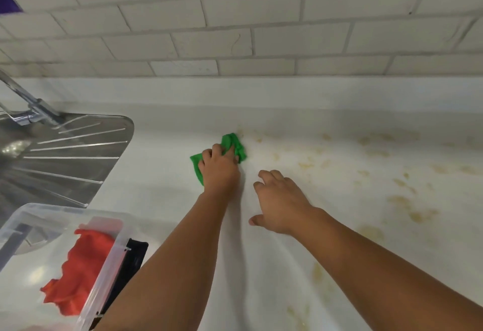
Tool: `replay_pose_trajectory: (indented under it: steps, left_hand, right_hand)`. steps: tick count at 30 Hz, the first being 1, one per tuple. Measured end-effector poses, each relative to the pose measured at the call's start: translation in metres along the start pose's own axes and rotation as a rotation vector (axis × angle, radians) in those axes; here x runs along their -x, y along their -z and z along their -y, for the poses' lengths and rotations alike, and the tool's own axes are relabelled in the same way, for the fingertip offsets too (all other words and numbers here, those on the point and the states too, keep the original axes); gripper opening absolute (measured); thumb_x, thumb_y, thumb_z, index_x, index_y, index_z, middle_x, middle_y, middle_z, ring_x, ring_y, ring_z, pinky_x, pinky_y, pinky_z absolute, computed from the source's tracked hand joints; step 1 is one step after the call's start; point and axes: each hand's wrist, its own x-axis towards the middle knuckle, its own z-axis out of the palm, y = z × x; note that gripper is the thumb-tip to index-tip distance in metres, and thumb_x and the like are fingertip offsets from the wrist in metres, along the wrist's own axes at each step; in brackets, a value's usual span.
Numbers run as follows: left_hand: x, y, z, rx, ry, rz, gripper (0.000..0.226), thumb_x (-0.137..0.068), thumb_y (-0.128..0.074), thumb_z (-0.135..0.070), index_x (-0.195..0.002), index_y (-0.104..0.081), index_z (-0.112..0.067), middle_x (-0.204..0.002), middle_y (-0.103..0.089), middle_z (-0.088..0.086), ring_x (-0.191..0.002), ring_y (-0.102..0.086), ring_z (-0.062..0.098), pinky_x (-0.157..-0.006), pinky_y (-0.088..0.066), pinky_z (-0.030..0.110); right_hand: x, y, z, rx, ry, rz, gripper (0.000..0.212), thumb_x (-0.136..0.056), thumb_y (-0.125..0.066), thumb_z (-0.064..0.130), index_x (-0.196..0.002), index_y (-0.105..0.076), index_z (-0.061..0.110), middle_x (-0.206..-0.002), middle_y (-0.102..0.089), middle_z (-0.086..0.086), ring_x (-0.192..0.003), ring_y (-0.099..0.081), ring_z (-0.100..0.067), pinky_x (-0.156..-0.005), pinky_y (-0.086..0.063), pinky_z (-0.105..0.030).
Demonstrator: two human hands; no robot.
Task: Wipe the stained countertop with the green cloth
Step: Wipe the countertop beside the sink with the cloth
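My left hand (219,171) presses down on the crumpled green cloth (236,145), fingers curled over it, near the middle of the white countertop (167,173). Green fabric sticks out past the fingers and on the hand's left side. Just to its right my right hand (281,200) rests flat on the bare counter, fingers spread, holding nothing. Yellow-brown stains (407,202) are scattered over the counter to the right of both hands, some reaching the cloth's right edge.
A steel sink drainboard (68,155) with a tap (28,103) lies at the left. A clear plastic bin (104,260) at the lower left holds a red cloth (81,270) and something black. A white tiled wall (235,30) backs the counter.
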Motion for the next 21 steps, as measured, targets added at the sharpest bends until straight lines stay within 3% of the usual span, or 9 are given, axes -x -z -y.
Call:
replay_pose_trajectory:
  steps: [5,11,15,18,21]
  left_hand:
    - [0.033,0.004,0.028,0.049,0.018,-0.081,0.035,-0.098,-0.050,-0.026,-0.130,-0.062,-0.022,-0.126,-0.051,0.010,-0.117,-0.040,0.034,-0.093,-0.031,0.042]
    - [-0.019,0.010,0.016,0.041,0.302,-0.038,0.031,-0.100,-0.040,-0.026,-0.118,-0.063,-0.016,-0.126,-0.041,0.014,-0.116,-0.036,0.037,-0.101,-0.027,0.046]
    - [-0.030,0.001,-0.014,-0.073,0.073,0.025,0.029,-0.096,-0.043,-0.017,-0.120,-0.059,-0.015,-0.130,-0.040,0.012,-0.116,-0.037,0.035,-0.098,-0.032,0.043]
    - [-0.014,-0.002,-0.013,-0.048,-0.098,0.036,0.032,-0.100,-0.042,-0.023,-0.125,-0.060,-0.017,-0.133,-0.043,0.010,-0.119,-0.037,0.033,-0.094,-0.033,0.043]
    - [0.010,0.000,0.004,0.018,-0.113,0.012,0.034,-0.101,-0.046,-0.028,-0.129,-0.062,-0.022,-0.132,-0.049,0.008,-0.117,-0.040,0.034,-0.091,-0.033,0.042]
  right_hand:
    - [0.003,0.001,0.002,-0.021,-0.028,0.013,0.075,-0.078,-0.062,0.064,-0.130,-0.050,0.012,-0.146,-0.031,-0.008,-0.132,-0.029,-0.029,-0.107,-0.034,-0.043]
    - [0.004,-0.003,-0.003,-0.049,-0.010,-0.002,0.075,-0.079,-0.060,0.065,-0.130,-0.049,0.012,-0.149,-0.027,-0.008,-0.135,-0.025,-0.027,-0.109,-0.033,-0.042]
    - [0.006,-0.007,-0.004,-0.040,-0.008,-0.015,0.076,-0.081,-0.058,0.065,-0.133,-0.046,0.012,-0.148,-0.027,-0.007,-0.134,-0.025,-0.027,-0.110,-0.031,-0.041]
    - [0.007,-0.004,-0.002,-0.043,-0.011,-0.007,0.074,-0.081,-0.059,0.064,-0.132,-0.047,0.012,-0.147,-0.029,-0.008,-0.133,-0.026,-0.027,-0.109,-0.032,-0.041]
    - [0.008,-0.001,-0.002,-0.046,-0.011,-0.007,0.074,-0.080,-0.059,0.064,-0.131,-0.048,0.012,-0.145,-0.031,-0.008,-0.131,-0.028,-0.027,-0.108,-0.033,-0.042]
